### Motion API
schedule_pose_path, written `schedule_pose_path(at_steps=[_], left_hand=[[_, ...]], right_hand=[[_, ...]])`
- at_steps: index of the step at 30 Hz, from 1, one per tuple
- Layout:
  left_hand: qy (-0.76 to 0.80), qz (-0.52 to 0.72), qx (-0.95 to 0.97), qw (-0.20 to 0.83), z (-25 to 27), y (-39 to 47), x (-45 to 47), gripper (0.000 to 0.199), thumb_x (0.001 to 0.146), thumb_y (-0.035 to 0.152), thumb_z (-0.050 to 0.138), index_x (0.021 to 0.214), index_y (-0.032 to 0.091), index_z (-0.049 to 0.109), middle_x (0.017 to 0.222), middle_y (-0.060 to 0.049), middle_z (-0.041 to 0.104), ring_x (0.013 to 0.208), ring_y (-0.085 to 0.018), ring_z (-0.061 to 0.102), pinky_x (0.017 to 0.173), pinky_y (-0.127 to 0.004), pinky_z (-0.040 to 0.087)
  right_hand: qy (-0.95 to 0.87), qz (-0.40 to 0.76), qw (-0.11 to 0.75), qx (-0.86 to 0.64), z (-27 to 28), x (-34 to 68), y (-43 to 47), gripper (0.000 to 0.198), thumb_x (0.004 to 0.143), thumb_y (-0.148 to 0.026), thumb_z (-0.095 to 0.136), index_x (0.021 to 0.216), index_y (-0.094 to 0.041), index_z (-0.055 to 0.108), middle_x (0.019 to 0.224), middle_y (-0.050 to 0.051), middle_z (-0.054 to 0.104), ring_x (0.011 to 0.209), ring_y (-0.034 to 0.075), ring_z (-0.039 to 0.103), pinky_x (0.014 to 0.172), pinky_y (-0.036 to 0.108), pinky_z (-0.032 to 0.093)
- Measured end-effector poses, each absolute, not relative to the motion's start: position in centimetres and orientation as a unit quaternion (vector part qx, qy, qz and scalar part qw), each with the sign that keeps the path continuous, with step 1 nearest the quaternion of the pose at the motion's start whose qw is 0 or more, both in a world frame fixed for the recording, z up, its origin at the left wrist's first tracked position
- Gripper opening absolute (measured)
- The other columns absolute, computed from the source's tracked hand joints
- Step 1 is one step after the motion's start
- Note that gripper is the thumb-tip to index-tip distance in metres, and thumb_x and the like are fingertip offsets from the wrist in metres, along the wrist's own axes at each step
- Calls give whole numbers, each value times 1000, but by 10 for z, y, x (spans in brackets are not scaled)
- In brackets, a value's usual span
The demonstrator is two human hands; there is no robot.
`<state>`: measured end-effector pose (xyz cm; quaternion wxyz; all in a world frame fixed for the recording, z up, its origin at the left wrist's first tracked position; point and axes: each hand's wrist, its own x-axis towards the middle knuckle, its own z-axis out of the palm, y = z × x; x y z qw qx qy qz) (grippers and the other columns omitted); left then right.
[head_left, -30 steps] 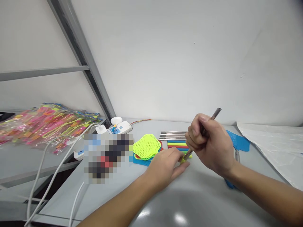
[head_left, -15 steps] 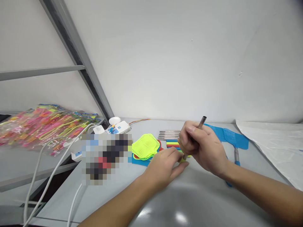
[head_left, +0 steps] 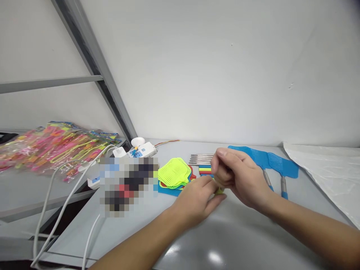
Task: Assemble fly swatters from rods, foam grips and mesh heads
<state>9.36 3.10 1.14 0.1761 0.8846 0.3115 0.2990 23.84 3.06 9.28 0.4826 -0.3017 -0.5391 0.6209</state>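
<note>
My left hand (head_left: pixel 194 200) pinches a short yellow handle tube (head_left: pixel 219 191) low over the table; only a bit of it shows. Just above and to the right, my right hand (head_left: pixel 244 178) is closed in a fist around a metal rod, which the fingers now hide almost wholly. Behind the hands lie several metal rods (head_left: pixel 201 159) and a row of coloured handle tubes (head_left: pixel 205 171). Left of these is a pile of fly swatter heads (head_left: pixel 174 172), a yellow one on top. Two blue fly swatters (head_left: pixel 284 167) with metal stems lie beyond my right hand.
A white power strip (head_left: pixel 142 150) with cables stands at the back left. A blurred-out patch (head_left: pixel 129 187) covers something beside the swatter heads. Bagged colourful items (head_left: pixel 62 146) are heaped at far left. White sheeting (head_left: pixel 323 168) lies at the right, against the wall (head_left: pixel 225 75).
The rod end that stuck up above my right fist is no longer visible. Both hands stay nearly in place, while the view has shifted slightly.
</note>
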Motion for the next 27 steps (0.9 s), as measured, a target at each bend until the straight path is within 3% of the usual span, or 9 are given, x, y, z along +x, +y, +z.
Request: schedule_pose_path(at_steps=[3,11,19,27], left_hand=[[294,315,886,170,14,32,93,14,93,24,48,100,18,59,99,-7,64,91,-21,60,77,-32,49],[265,342,891,142,19,35,89,20,92,19,47,87,17,66,90,-6,67,83,-21,62,70,-31,49],[254,359,876,198,14,42,86,18,86,12,55,76,19,68,81,-1,69,80,-16,64,74,-26,49],[290,353,855,244,15,36,89,15,89,23,55,75,18,61,83,-3,66,79,-16,61,72,-26,47]], right_hand=[[-552,597,494,-308,87,232,31,41,94,-46,48,64,-20,54,44,-8,30,42,8,23,41,23,21],[-578,570,486,-322,72,226,30,42,94,-51,47,65,-20,46,44,-8,33,43,8,26,41,22,25],[-566,598,478,-306,62,229,31,39,97,-49,42,70,-22,45,45,-9,34,37,8,32,38,21,31],[-582,585,466,-318,63,230,29,38,96,-50,42,71,-22,46,50,-9,34,41,8,37,43,22,36]])
